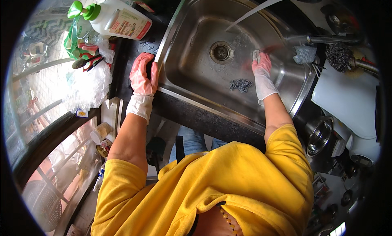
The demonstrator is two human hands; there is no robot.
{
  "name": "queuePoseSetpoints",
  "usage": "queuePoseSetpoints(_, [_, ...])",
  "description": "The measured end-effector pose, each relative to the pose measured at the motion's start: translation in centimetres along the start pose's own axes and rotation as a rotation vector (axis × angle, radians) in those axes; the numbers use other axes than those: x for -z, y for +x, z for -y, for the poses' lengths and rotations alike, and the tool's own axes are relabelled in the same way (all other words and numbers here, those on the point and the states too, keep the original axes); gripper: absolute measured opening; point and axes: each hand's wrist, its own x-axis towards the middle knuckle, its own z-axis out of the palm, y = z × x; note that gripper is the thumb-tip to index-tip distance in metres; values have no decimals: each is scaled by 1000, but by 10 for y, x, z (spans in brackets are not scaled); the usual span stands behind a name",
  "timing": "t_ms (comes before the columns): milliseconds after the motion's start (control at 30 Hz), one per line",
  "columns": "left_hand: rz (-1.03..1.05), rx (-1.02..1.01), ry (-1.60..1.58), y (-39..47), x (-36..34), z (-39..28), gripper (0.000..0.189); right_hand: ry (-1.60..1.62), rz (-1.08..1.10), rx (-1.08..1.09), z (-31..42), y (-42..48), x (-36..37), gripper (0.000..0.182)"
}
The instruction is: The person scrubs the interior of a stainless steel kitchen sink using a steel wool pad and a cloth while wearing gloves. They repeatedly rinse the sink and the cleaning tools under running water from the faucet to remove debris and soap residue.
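Note:
My left hand [143, 73], in a pink and white rubber glove, rests on the black countertop [128, 49] against the left rim of the steel sink [199, 67]. Its thumb and fingers are apart, with nothing in them. Inside the basin, near its right wall, my right hand [262, 64] wears a matching glove. Its fingers close on a small pale greyish piece, seemingly cloth [256, 54]; most of it is hidden. A steel wool scourer [241, 85] lies on the wet basin floor, just left of my right wrist. Farther back is the round drain [221, 52].
A white pump bottle [119, 20] with a green top lies along the left counter. Clear plastic bags [88, 85] and red-handled scissors [90, 60] are beside the window. A faucet [327, 39], a mesh scrubber [305, 54] and a steel bowl [321, 135] stand at right.

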Motion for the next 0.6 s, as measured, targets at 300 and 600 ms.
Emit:
queuePoseSetpoints(300, [13,0,2,2,0,-1,21,-60,325,177,79,33,4,34])
queuePoseSetpoints(600, [27,56,-38,3,2,-4,20,-93,375,166,93,28,-4,52])
